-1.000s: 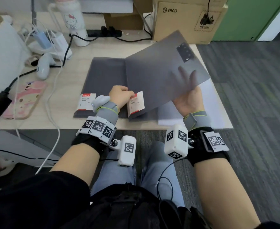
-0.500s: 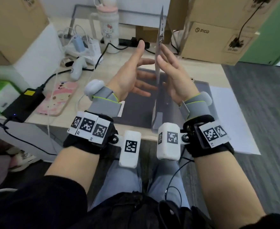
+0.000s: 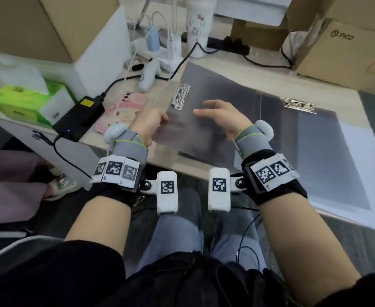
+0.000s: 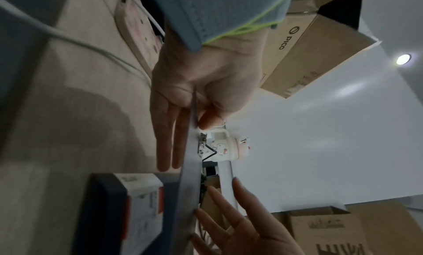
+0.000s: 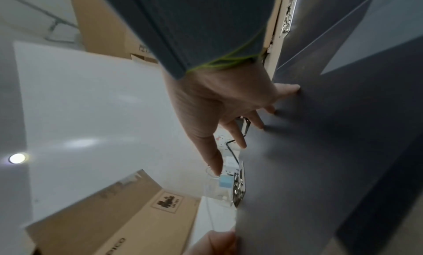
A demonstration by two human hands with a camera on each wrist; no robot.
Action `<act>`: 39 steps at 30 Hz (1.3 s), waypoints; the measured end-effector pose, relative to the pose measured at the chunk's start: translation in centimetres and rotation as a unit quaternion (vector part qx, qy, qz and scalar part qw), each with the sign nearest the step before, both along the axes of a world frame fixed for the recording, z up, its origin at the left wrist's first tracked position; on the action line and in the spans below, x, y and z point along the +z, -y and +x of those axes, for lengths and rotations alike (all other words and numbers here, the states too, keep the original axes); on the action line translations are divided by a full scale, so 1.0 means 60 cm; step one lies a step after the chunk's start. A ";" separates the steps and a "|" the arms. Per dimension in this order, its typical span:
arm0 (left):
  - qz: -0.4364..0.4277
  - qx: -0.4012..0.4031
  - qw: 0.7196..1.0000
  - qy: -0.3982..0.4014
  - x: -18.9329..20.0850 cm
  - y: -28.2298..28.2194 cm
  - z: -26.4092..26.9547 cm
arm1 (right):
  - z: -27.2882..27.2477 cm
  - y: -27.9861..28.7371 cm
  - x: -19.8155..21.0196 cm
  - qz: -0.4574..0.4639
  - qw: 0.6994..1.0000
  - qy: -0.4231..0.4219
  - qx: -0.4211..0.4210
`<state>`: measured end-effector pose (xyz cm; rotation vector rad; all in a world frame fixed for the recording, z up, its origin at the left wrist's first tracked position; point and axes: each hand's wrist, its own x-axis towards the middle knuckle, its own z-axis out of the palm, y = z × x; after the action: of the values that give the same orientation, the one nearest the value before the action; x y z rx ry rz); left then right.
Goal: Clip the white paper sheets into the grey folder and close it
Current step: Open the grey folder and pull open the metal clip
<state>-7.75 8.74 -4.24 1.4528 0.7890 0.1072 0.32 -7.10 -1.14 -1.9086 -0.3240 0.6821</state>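
Note:
The grey folder (image 3: 215, 85) lies spread out on the desk, its left cover still raised a little. One metal clip (image 3: 180, 96) sits on the left cover, another metal clip (image 3: 300, 105) on the right half. My left hand (image 3: 153, 122) pinches the left cover's near edge, thumb on top and straight fingers beneath, as the left wrist view shows (image 4: 183, 117). My right hand (image 3: 217, 111) is spread, fingertips touching the cover's inner face (image 5: 320, 150). White paper sheets (image 3: 364, 156) lie under the folder's right half and stick out to the right.
A labelled dark folder (image 4: 137, 204) lies under the raised cover. Left of the folder are a pink-cased phone (image 3: 120, 109), a black power adapter (image 3: 80, 116), a white controller (image 3: 149, 74) and cables. A cartoon bottle (image 3: 196, 25) and cardboard boxes (image 3: 341, 52) stand behind.
The cover that stood upright between my hands has swung down to the left, so the folder now lies spread out. My left hand has taken hold of its edge.

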 end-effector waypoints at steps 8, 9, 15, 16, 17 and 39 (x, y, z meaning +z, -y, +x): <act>0.003 -0.039 0.997 -0.072 -0.043 -0.031 0.037 | 0.028 -0.009 -0.049 -0.167 0.985 0.030 -0.016; 0.006 -0.041 0.997 -0.072 -0.046 -0.033 0.042 | 0.034 -0.010 -0.054 -0.184 0.982 0.028 -0.022; -0.025 -0.022 0.996 -0.082 -0.070 -0.046 0.064 | 0.044 -0.010 -0.070 -0.271 0.962 0.039 0.003; -0.033 -0.019 0.996 -0.083 -0.070 -0.049 0.068 | 0.047 -0.012 -0.072 -0.278 0.960 0.037 0.009; -0.037 -0.011 0.996 -0.082 -0.072 -0.052 0.071 | 0.047 -0.012 -0.073 -0.284 0.958 0.035 0.012; 0.180 0.023 0.977 0.114 -0.048 -0.036 0.137 | 0.057 -0.002 -0.088 -0.307 0.949 0.050 0.050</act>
<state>0.48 10.93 -7.15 1.7259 0.6355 0.4642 3.73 -7.00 -6.41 -2.5396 -0.2938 0.8181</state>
